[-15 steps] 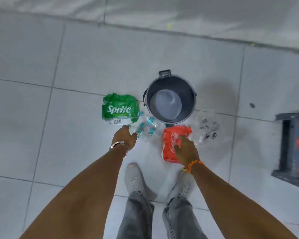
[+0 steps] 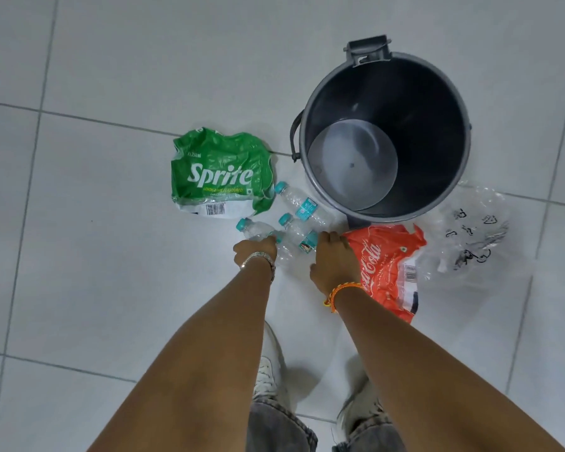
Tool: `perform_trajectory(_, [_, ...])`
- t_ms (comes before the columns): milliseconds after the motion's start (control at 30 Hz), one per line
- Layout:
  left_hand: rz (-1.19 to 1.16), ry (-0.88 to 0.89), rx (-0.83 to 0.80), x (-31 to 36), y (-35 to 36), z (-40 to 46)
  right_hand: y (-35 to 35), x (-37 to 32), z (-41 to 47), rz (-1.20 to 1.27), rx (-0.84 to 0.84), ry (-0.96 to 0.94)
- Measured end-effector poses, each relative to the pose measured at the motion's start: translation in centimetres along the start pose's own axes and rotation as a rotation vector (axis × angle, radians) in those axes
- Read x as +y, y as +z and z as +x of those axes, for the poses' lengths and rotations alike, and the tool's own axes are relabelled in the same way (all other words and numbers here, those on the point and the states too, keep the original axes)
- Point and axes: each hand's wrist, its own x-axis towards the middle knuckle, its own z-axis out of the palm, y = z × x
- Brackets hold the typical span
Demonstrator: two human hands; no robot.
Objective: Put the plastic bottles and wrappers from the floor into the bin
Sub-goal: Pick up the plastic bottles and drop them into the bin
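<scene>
At the bottom of the frame, grey trouser legs and pale shoes are seen between two bare arms. The left hand, with a silver band at the wrist, is placed on a clear bottle with a teal cap, just left of the middle; whether the fingers are closed around it cannot be told. The right hand, with an orange string at the wrist, is laid on a second bottle, and its grip cannot be told either. A third bottle is seen just past them, next to the bin. A red wrapper lies right of the right hand, and a clear wrapper further right. A green wrapper lies left of the bottles. The grey bin stands open at the upper right, on the white tiled floor.
</scene>
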Motion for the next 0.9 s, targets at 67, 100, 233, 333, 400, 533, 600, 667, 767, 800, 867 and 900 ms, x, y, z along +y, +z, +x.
perform_trajectory(67, [-0.046, -0.02, 0.005, -0.1, 0.7, 0.5, 0.8, 0.2, 0.3, -0.051, -0.008, 0.005])
perform_trajectory(100, [-0.069, -0.018, 0.015, -0.1, 0.9, 0.5, 1.1, 0.3, 0.5, -0.051, -0.006, 0.003])
perform_trajectory(233, [-0.2, 0.049, 0.105, -0.1, 0.7, -0.5, 0.5, 0.2, 0.2, 0.035, -0.033, 0.021])
perform_trajectory(333, [-0.383, 0.139, 0.174, 0.6, -1.4, -4.4, -1.4, 0.0, -1.6, 0.048, -0.084, 0.023])
perform_trajectory(400, [-0.482, 0.284, 0.235, 1.8, -3.3, -8.1, -2.8, 0.0, -3.1, 0.025, -0.107, 0.006])
perform_trajectory(533, [-0.503, 0.681, 0.253, 5.0, -5.5, -15.4, -5.5, 1.3, -5.7, 0.009, -0.138, -0.023])
perform_trajectory(600, [-0.366, 0.834, 0.163, 7.0, -5.2, -18.0, -7.2, 2.4, -6.8, 0.034, -0.144, -0.015])
perform_trajectory(667, [-0.171, 0.919, 0.085, 9.2, -4.2, -18.3, -8.4, 3.7, -7.8, 0.097, -0.136, 0.005])
perform_trajectory(767, [0.122, 0.977, 0.048, 12.4, -2.8, -17.2, -10.4, 5.9, -9.3, 0.19, -0.098, 0.005])
perform_trajectory(800, [0.21, 0.995, 0.053, 13.2, -2.5, -16.6, -10.9, 6.5, -9.8, 0.218, -0.083, -0.005])
perform_trajectory(867, [0.311, 1.043, 0.07, 14.6, -2.5, -15.6, -12.1, 7.8, -11.2, 0.282, -0.052, -0.022])
perform_trajectory(900, [0.339, 1.064, 0.086, 15.1, -2.7, -15.2, -12.6, 8.4, -12.0, 0.323, -0.024, -0.029])
